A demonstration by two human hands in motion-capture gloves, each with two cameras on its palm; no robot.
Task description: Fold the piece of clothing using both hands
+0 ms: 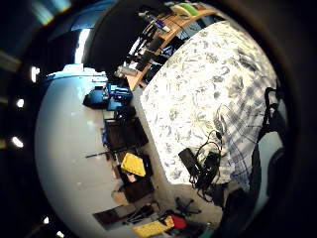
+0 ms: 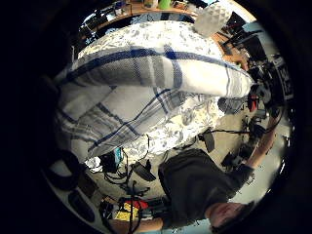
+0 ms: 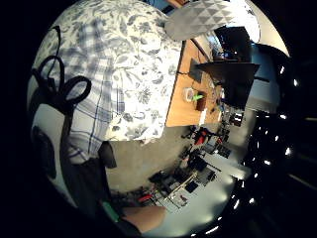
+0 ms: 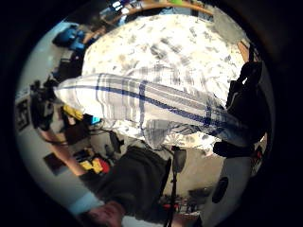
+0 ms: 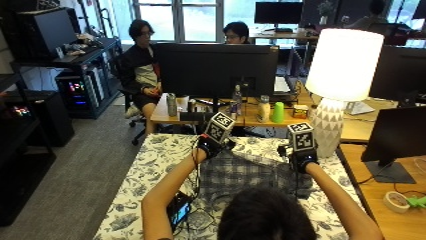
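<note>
From the outside view I see the table [image 5: 143, 172] under a floral cloth, a small lit device [image 5: 180, 210] lying near its left near edge beside the left forearm. Left hand [image 5: 212, 145] is raised above the cloth at the far left corner of the plaid shirt [image 5: 249, 172]; it pinches that shirt's far edge, the fabric running taut from it. In the left thumb-side palm view the lifted fold [image 2: 161, 68] spans most of the picture, close to the palm. The shirt, white with blue checks, lies mid-table in front of me, its far portion pulled up between the two hands, the rest flat on the cloth. Right hand [image 5: 303, 159] is up at the far right corner, fingers curled on the same edge. Further right, a white lamp [image 5: 338, 85] stands at the table's far right corner.
</note>
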